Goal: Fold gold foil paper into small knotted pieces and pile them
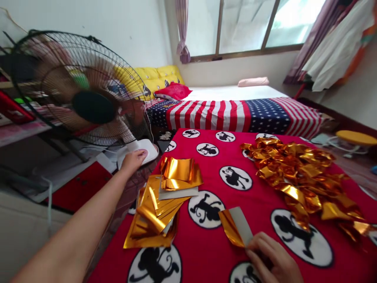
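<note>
My left hand (136, 160) reaches out to the white fan base (152, 150) beyond the table's left edge. Its fingers are pressed together at the top of the base, and what is under the fingertips is hard to make out. At the lower right, my right hand (273, 257) is closed on the lower corner of a sheet of gold foil paper (231, 228), folded so that its grey back shows. A fanned stack of gold foil paper (159, 212) lies left of it. On the right is a heap of folded gold foil pieces (303, 173).
A red cloth (182, 236) with monkey prints covers the table. The large round fan (93, 107) stands at the left, beside a cluttered desk (20, 135). Behind the table is a bed with a stars-and-stripes cover (206, 114). A yellow stool (356, 137) is at the far right.
</note>
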A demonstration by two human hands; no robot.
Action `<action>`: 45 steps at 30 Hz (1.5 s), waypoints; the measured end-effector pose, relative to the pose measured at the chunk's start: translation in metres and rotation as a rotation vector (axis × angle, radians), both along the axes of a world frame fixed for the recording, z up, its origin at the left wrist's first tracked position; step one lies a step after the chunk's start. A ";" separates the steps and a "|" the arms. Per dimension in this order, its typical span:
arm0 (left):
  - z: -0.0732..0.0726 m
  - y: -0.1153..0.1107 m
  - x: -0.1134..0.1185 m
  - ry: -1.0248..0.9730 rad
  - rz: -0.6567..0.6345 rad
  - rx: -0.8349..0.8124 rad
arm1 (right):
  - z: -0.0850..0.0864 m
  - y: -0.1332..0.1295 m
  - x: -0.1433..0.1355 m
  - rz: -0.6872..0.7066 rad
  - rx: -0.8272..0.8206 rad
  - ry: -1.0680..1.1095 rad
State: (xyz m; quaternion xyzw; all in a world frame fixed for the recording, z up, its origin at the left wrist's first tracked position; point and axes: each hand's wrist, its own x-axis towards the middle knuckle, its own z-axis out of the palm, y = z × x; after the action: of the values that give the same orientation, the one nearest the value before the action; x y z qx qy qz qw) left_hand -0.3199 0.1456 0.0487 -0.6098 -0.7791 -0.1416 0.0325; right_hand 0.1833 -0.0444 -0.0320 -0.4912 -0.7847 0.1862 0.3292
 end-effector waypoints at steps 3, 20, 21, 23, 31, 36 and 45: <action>0.029 -0.050 0.054 -0.143 -0.107 0.182 | -0.001 -0.001 -0.002 -0.023 0.002 -0.032; -0.025 -0.224 0.294 -0.474 -0.820 -0.068 | 0.014 -0.032 -0.008 0.065 0.135 -0.152; -0.027 -0.223 0.295 -0.441 -0.823 -0.087 | 0.014 -0.033 -0.009 0.067 0.125 -0.143; -0.031 -0.220 0.296 -0.390 -0.824 -0.108 | 0.014 -0.035 -0.008 0.059 0.091 -0.126; -0.055 -0.209 0.296 -0.403 -0.823 0.032 | 0.016 -0.030 -0.008 -0.025 0.046 -0.114; -0.059 -0.199 0.296 -0.371 -0.853 0.122 | 0.014 -0.022 -0.012 -0.020 0.091 -0.131; -0.070 -0.196 0.289 -0.448 -0.924 0.119 | 0.019 -0.027 -0.012 -0.012 -0.021 -0.167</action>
State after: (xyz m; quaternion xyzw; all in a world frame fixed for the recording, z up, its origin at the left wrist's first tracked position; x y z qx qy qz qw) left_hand -0.0306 -0.0508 -0.0213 -0.8421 -0.4071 -0.3122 -0.1664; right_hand 0.1710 -0.0711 -0.0128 -0.5131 -0.8044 0.1511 0.2585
